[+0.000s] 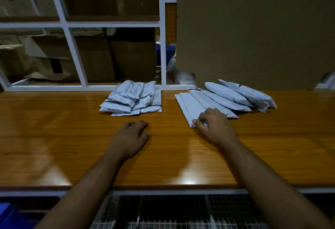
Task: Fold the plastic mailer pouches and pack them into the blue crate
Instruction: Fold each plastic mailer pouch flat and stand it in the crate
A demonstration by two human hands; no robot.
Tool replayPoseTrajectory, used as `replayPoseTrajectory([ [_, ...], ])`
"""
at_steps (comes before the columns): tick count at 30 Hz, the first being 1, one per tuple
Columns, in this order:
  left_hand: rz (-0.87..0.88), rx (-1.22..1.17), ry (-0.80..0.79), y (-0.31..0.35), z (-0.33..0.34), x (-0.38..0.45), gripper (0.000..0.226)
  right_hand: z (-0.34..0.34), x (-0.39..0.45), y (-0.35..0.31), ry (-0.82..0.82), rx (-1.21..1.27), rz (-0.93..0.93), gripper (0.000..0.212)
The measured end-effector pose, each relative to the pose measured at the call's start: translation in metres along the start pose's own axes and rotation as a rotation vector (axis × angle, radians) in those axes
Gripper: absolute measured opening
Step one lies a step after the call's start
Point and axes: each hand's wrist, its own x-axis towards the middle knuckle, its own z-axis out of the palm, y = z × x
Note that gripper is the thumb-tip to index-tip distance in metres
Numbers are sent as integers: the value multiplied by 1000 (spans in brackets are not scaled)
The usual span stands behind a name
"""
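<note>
On the glossy orange-brown wooden counter (72, 138) lie two groups of pale grey plastic mailer pouches. The folded pouches (133, 98) sit in an overlapping heap near the counter's far edge, just left of centre. To their right, apart from the heap, a slanting row of long unfolded pouches (235, 96) overlaps like shingles, the farthest ones plump, the nearest one flat (188, 108).

The right hand (211, 125) rests on the near corner of that flat pouch, fingers curled and pinching its edge against the counter. The left hand (133, 134) lies palm down on bare counter in front of the folded heap, fingers loosely bent and holding nothing, not touching any pouch.

Behind the row of pouches a tall brown cardboard sheet (253, 29) stands upright at the counter's back edge, blocking the view beyond. Left of it a white metal shelf frame (162, 38) holds brown cardboard boxes (94, 56). Through the gap beside the frame's upright a blue plastic crate (169, 51) shows, partly hidden, with crumpled clear plastic (183, 77) below it. Under the counter's near edge is a wire mesh rack (172, 214), and a blue object (10, 216) sits at the lower left corner, too cropped to identify.
</note>
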Motion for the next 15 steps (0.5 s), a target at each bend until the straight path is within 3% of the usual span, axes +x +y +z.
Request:
replayPoseTrajectory([
  [4, 4, -4, -16, 0, -2, -1, 56, -3, -9, -11, -8, 6, -11, 32],
  [11, 4, -39, 1, -1, -3, -3, 55, 4, -4, -15, 19, 1, 210, 37],
  [15, -4, -66, -2, 0, -3, -4, 54, 4, -1, -9, 90, -14, 259, 19],
])
